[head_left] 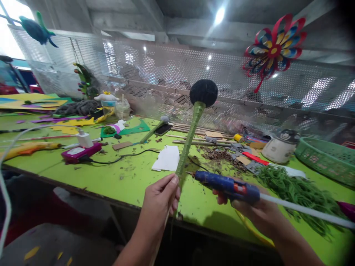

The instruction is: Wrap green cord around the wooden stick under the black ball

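My left hand (163, 194) is closed around the lower part of a stick (189, 140) wrapped in green strip, which I hold up at a tilt. A dark rounded head (203, 93) tops the stick. In my right hand (249, 207) is a blue hot glue gun (227, 183), with a long white glue stick (305, 210) out of its back end. The gun's nozzle points left and lies close to the wrapped stick, just above my left fingers. Whether it touches the stick, I cannot tell. Behind the stick a torn white paper piece (166, 158) lies on the green table (130, 186).
A purple power strip (81, 152) with a white plug stands at left, its black cable crossing the table. To the right are green yarn (299, 195), a green basket (327, 159) and a white pot (280, 146). A perforated metal screen (166, 81) runs behind.
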The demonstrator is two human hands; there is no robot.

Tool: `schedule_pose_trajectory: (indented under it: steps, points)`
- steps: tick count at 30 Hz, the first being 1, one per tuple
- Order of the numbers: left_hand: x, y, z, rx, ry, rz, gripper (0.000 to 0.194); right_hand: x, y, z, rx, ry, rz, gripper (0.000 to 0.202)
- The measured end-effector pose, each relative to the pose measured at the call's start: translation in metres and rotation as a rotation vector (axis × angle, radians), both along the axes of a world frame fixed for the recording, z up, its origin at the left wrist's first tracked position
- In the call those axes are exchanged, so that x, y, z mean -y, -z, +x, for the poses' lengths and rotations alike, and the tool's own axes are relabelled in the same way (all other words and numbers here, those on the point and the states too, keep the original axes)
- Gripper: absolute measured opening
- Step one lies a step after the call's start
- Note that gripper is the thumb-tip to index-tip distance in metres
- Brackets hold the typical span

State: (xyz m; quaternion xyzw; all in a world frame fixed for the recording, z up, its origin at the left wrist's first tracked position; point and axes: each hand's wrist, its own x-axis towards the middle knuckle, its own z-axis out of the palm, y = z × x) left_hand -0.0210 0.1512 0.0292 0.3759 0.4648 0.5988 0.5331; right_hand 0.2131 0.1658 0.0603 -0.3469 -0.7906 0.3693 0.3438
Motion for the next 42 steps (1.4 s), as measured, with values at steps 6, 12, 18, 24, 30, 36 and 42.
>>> schedule_pose_trajectory:
  steps: [6, 12, 18, 24, 30, 36, 42]
  points:
    - [-0.001, 0.000, 0.003, -0.074, -0.009, 0.002, 0.031, 0.004, -0.001, -0.007, 0.156, 0.024, 0.096, 0.022]
    - [0.000, 0.000, 0.004, -0.101, -0.016, 0.008, 0.033, 0.004, -0.006, -0.014, 0.199, 0.012, 0.143, 0.023]
    - [0.000, 0.002, 0.003, -0.153, -0.053, 0.012, 0.036, 0.005, -0.006, -0.018, 0.176, 0.014, 0.160, 0.019]
    - [-0.002, 0.005, 0.004, -0.195, -0.101, 0.013, 0.038, 0.004, 0.001, -0.020, 0.200, 0.037, 0.159, 0.019]
    - [-0.002, 0.007, 0.003, -0.199, -0.081, 0.015, 0.037, 0.007, -0.001, -0.019, 0.253, 0.097, 0.125, 0.024]
    - [-0.001, 0.003, 0.005, -0.142, -0.047, 0.000, 0.034, 0.012, -0.006, -0.021, 0.269, 0.132, 0.098, 0.021]
    - [0.000, 0.001, 0.004, -0.101, -0.029, -0.020, 0.033, 0.013, -0.005, -0.019, 0.261, 0.151, 0.098, 0.021]
